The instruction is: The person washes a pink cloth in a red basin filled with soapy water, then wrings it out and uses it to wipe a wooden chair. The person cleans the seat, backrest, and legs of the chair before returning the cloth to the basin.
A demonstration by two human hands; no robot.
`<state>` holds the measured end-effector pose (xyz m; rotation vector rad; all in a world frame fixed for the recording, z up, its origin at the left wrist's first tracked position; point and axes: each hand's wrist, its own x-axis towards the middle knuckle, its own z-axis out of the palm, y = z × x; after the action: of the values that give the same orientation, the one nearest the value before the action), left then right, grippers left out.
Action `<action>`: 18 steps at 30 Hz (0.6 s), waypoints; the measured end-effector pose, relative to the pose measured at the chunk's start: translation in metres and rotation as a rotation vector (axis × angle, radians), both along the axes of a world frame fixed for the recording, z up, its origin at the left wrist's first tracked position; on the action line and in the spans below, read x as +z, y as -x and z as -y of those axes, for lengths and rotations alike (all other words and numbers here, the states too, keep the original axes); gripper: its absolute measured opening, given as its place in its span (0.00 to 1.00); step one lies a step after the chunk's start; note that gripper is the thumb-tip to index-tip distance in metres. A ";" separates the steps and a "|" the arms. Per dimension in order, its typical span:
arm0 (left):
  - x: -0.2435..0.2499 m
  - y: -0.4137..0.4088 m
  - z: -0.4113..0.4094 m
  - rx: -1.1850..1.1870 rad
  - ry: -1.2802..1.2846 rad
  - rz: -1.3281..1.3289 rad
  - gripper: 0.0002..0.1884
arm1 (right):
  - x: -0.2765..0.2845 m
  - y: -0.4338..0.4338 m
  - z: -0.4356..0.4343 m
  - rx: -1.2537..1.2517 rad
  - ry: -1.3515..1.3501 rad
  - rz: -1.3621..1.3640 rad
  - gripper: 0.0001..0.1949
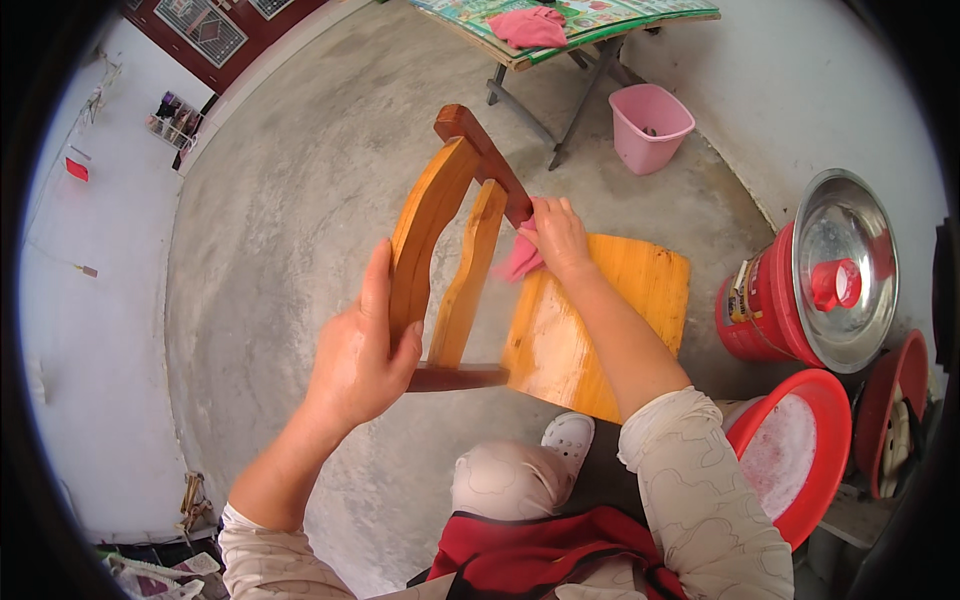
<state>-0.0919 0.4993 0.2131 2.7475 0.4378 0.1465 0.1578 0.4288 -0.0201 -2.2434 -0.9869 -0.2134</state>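
Observation:
A wooden chair stands before me, with a glossy yellow-brown seat point(559, 334) and a dark red-brown back post point(491, 154). My left hand point(367, 352) grips the curved top rail point(427, 202) of its backrest, thumb on one face and fingers on the other. At the far post, low down near the seat, my right hand point(559, 232) presses a pink cloth point(523, 255) against the wood. Part of the cloth hides under the fingers. A second, lower back slat point(469, 274) runs between the two posts.
To my right are a red basin point(832, 465) of sudsy water and a red bucket point(757, 300) with a steel basin point(847, 187) tilted on it, holding a red cup point(835, 285). Ahead stand a pink bin point(649, 154) and a folding table point(622, 30) bearing another pink cloth point(529, 28).

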 end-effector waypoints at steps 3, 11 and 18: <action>-0.002 0.001 0.001 0.023 0.035 0.029 0.41 | 0.029 0.008 -0.007 0.033 -0.252 0.140 0.28; -0.001 0.000 -0.001 -0.001 0.054 0.031 0.41 | -0.013 0.006 -0.005 -0.112 -0.044 -0.088 0.26; -0.001 0.002 -0.003 0.005 0.012 0.021 0.41 | -0.001 0.004 0.012 -0.031 -0.170 -0.253 0.16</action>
<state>-0.0934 0.5027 0.2125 2.7306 0.4383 0.1727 0.1542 0.4165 -0.0206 -2.0711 -0.7703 -0.0240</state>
